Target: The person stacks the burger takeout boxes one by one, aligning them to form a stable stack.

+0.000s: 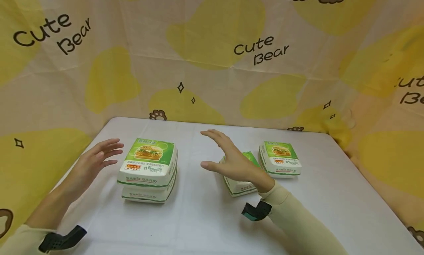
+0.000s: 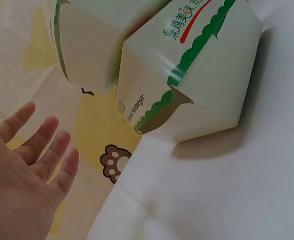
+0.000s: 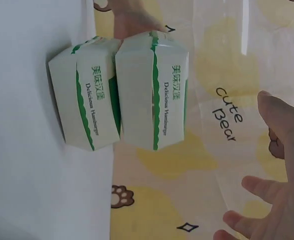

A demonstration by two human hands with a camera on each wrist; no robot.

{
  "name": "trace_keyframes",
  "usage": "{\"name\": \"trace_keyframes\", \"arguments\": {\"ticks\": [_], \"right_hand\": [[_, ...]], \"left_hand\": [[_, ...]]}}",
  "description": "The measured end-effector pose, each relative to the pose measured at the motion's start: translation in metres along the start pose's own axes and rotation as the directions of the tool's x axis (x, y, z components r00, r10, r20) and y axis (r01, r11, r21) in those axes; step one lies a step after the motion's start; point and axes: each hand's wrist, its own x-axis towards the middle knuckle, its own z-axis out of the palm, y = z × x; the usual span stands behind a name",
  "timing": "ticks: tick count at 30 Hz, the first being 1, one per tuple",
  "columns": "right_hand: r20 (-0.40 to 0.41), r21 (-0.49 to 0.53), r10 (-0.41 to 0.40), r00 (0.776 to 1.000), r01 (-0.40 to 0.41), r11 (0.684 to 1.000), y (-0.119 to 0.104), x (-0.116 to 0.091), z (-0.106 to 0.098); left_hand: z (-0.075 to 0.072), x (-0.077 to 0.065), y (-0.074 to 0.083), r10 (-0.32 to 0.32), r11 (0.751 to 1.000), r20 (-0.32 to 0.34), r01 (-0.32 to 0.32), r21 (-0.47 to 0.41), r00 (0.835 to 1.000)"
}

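Head view shows a white tabletop [image 1: 195, 225], cut off below, with two stacked hamburger boxes [image 1: 149, 166] between the right hand [image 1: 235, 161] and the left hand [image 1: 92, 163], nearer the left fingertips. Both hands' fingers are loosely extended, slightly apart. Beyond the right palm, a partly hidden hamburger box [image 1: 240, 187] sits just beside an unobscured hamburger carton [image 1: 281, 159].

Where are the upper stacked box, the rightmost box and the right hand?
Upper stacked box [image 1: 147, 161]: head view, printed top.
Rightmost box [image 1: 281, 157]: head view, printed top.
Right hand [image 1: 234, 163]: head view, near the thumb's base.
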Motion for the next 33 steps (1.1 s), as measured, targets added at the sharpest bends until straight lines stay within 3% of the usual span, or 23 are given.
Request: {"name": "trace_keyframes", "arguments": {"ticks": [8, 13, 16, 19, 24, 33], "right_hand": [[-0.022, 0.006, -0.023, 0.999, 0.023, 1.0, 0.021, -0.019, -0.025], [-0.033, 0.009, 0.024, 0.999, -0.024, 1.0, 0.032, -0.03, -0.036], [-0.032, 0.013, 0.032, 0.999, -0.032, 0.999, 0.041, -0.034, -0.039], [-0.039, 0.009, 0.029, 0.999, -0.029, 1.0, 0.049, -0.037, -0.041], [-0.04, -0.008, 0.028, 0.999, -0.028, 1.0, 0.058, -0.039, -0.046], [0.09, -0.102, 0.124, 0.988, -0.114, 0.988, 0.07, -0.044, -0.064]], "left_hand": [[0.01, 0.011, 0.023, 0.037, 0.999, 0.018, -0.037, -0.008, 0.999], [0.014, 0.021, 0.035, 0.02, 0.994, 0.092, -0.03, 0.102, 0.996], [0.013, 0.028, 0.042, 0.0, 0.966, 0.148, -0.039, 0.256, 0.989], [0.012, 0.035, 0.048, -0.015, 0.935, 0.19, -0.054, 0.351, 0.982], [0.009, 0.041, 0.052, -0.031, 0.926, 0.254, -0.068, 0.37, 0.967], [0.007, 0.038, 0.055, -0.167, 0.889, 0.328, -0.001, 0.457, 0.93]]}}
